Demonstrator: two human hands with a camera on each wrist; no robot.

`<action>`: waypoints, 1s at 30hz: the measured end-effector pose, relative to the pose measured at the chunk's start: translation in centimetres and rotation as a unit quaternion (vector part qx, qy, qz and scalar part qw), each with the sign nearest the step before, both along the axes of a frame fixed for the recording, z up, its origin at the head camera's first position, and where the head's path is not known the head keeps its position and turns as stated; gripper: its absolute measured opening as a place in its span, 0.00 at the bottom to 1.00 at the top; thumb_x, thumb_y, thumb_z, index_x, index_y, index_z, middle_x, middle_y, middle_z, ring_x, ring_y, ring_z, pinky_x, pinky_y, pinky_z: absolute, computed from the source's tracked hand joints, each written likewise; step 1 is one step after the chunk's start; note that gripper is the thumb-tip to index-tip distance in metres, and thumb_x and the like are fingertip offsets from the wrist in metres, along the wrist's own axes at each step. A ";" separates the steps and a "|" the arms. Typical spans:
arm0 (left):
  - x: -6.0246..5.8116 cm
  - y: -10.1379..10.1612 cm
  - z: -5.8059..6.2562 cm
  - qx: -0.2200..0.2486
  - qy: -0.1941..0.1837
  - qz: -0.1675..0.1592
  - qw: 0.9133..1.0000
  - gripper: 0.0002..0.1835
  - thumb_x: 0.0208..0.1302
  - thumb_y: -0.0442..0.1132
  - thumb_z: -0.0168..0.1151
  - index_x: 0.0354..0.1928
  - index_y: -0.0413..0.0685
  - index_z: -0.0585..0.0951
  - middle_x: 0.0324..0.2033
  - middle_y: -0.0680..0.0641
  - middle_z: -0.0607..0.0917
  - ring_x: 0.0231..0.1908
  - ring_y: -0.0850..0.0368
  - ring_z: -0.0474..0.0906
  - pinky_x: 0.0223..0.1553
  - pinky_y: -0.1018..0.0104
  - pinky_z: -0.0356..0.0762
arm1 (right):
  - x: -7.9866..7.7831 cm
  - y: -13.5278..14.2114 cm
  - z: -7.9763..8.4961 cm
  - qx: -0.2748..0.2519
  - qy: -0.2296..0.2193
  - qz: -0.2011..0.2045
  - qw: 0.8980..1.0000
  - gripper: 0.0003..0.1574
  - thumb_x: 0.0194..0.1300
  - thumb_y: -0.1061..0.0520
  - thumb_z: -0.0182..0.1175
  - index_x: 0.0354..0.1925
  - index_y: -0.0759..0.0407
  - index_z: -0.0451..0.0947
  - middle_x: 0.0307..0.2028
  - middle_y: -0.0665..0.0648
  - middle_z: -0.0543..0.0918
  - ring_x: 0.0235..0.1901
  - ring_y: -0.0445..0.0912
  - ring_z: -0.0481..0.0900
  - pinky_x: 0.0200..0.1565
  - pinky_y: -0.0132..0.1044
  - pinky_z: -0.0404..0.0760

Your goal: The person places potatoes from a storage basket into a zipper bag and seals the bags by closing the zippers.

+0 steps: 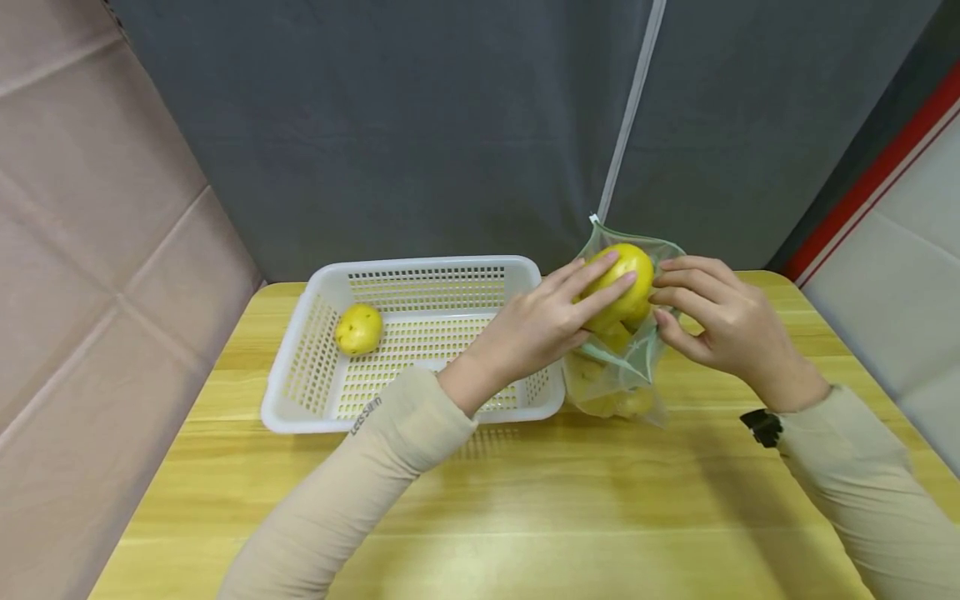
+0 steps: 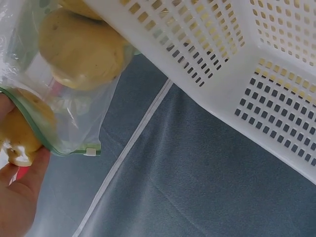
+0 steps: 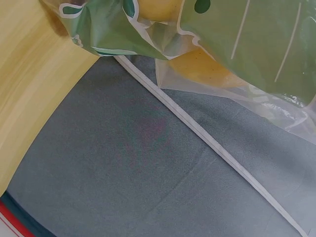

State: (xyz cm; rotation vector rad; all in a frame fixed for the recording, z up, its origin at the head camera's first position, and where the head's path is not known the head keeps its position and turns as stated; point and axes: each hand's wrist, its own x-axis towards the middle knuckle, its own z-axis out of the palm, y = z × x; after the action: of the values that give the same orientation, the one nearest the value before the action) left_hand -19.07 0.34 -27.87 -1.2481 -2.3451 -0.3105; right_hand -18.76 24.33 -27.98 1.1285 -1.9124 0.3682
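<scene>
My left hand (image 1: 528, 325) holds a yellow potato (image 1: 633, 265) at the mouth of a clear zip bag (image 1: 643, 357), fingers spread over its top. In the left wrist view, fingers and thumb are around this potato (image 2: 22, 131), just inside the bag's green zip edge (image 2: 35, 126). My right hand (image 1: 720, 321) pinches the bag's rim on the right side. Lower in the bag lie several more potatoes (image 2: 81, 52). Green print covers part of the bag (image 3: 247, 44) in the right wrist view, where the right hand is out of sight.
A white slotted plastic basket (image 1: 420, 263) stands left of the bag, with one potato (image 1: 359, 329) in it. Both sit on a wooden table (image 1: 525, 517). A grey curtain (image 1: 390, 142) hangs behind, and pale padded panels (image 1: 97, 275) border the left.
</scene>
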 end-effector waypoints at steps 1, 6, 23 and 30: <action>0.0 0.0 -0.1 0.000 0.000 -0.002 1.000 0.35 0.62 0.43 0.64 0.71 0.58 0.63 0.72 0.48 0.61 0.66 0.48 0.68 0.47 0.68 0.83 | 0.0 0.0 0.0 -0.002 0.000 0.001 1.000 0.29 0.72 0.47 0.48 0.27 0.69 0.81 0.31 0.67 0.83 0.39 0.60 0.78 0.66 0.18 0.60; -0.2 -0.1 -0.5 0.003 0.019 -0.011 1.000 0.34 0.61 0.44 0.65 0.70 0.58 0.65 0.72 0.48 0.63 0.65 0.48 0.70 0.45 0.69 0.84 | -0.1 0.0 -0.1 -0.006 0.000 0.001 1.000 0.30 0.72 0.47 0.48 0.27 0.70 0.81 0.31 0.67 0.83 0.39 0.60 0.78 0.66 0.18 0.60; -0.7 -0.8 -0.6 -0.007 0.099 -0.024 0.995 0.22 0.69 0.27 0.49 0.60 0.55 0.77 0.62 0.48 0.76 0.61 0.55 0.75 0.57 0.70 0.77 | -0.2 0.0 0.0 -0.016 0.009 -0.002 1.000 0.30 0.72 0.47 0.47 0.26 0.69 0.80 0.30 0.67 0.83 0.39 0.61 0.78 0.67 0.22 0.63; -0.8 -1.2 -0.4 0.025 0.107 -0.013 0.994 0.18 0.68 0.31 0.52 0.56 0.52 0.79 0.58 0.47 0.80 0.56 0.55 0.78 0.58 0.69 0.77 | -0.2 -0.1 -0.1 -0.019 0.009 -0.001 1.000 0.30 0.72 0.47 0.47 0.26 0.69 0.80 0.30 0.67 0.83 0.39 0.60 0.78 0.67 0.22 0.64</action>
State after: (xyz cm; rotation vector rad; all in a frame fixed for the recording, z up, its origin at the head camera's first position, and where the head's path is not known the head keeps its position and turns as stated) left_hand -19.90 -0.87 -28.24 -1.2249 -2.1278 -0.2308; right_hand -18.96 24.23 -28.06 1.1023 -1.8825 0.3898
